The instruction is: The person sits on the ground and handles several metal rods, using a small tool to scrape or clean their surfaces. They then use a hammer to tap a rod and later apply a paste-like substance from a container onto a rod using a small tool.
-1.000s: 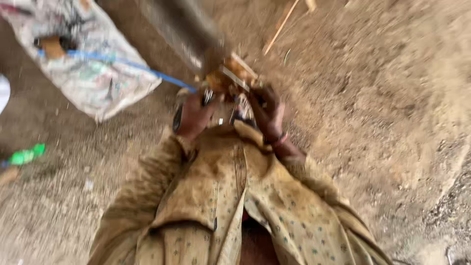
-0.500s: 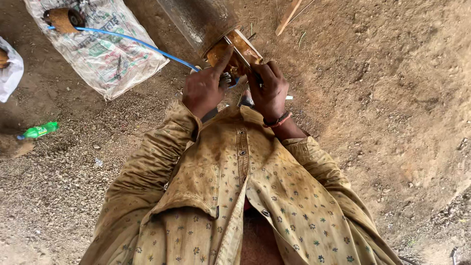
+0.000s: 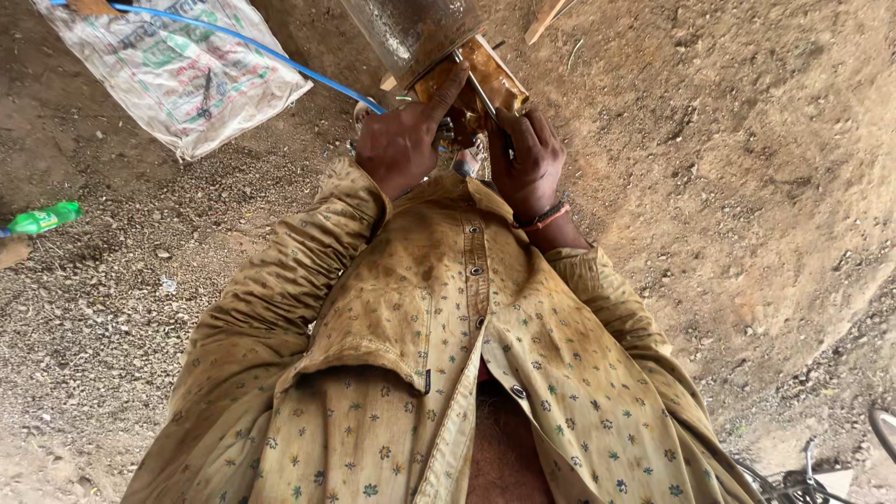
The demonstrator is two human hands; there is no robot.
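Head: pipe above left hand

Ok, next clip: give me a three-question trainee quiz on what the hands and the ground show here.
1. True or false: the left hand touches the metal cylinder.
2. What colour is the hose crossing the sack?
3. The bottle on the ground is: A red, B green, C white.

Key: 1 true, a finger reaches its rim; 2 blue; 3 B.
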